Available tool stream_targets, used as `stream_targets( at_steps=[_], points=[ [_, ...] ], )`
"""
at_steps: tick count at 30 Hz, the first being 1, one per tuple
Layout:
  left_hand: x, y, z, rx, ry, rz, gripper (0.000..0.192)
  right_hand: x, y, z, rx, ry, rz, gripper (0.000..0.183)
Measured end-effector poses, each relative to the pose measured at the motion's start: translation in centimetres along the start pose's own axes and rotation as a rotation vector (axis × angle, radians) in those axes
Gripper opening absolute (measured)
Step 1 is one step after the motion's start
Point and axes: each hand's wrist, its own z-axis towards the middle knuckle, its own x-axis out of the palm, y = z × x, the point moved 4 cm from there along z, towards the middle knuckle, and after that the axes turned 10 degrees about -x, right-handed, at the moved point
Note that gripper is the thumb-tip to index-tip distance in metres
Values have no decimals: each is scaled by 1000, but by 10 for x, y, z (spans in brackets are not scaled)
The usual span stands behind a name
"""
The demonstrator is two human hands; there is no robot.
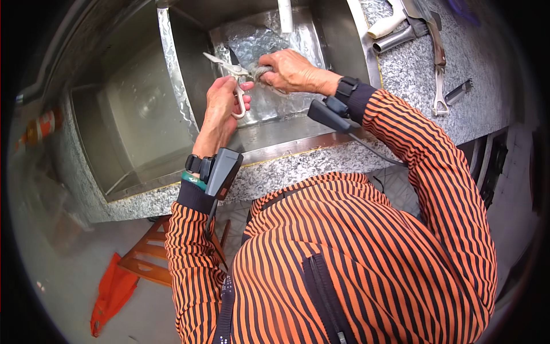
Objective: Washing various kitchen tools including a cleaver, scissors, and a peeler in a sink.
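Over the right basin of a steel double sink, my left hand (224, 99) holds a pair of kitchen scissors (234, 70) by the pale handles. One light blade points up and left; a dark blade shows beside it. My right hand (291, 71) grips a grey scouring pad (259, 71), which touches the scissors near their pivot. Beneath both hands, water (275, 103) glistens on the bottom of the right basin. A white spout (285, 16) comes down at the top of that basin.
The left basin (142, 116) holds cloudy water, behind a steel divider (174, 69). On the speckled counter (404, 77) at right lie knives or similar tools with a white handle (386, 25) and a metal handle (393, 40), and a peeler (439, 92). A wooden chair (148, 258) stands below left.
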Motion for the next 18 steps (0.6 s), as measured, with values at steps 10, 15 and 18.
stream_targets(
  at_steps=[10, 15, 18],
  points=[
    [-6, 3, 4, -46, 183, -263, 29, -7, -19, -9, 427, -2, 576, 53],
    [-1, 0, 6, -40, 388, -354, 30, -11, 7, -15, 458, 80, 801, 61],
    [4, -2, 4, -18, 468, -389, 31, -4, 7, -12, 437, 24, 887, 50]
  ],
)
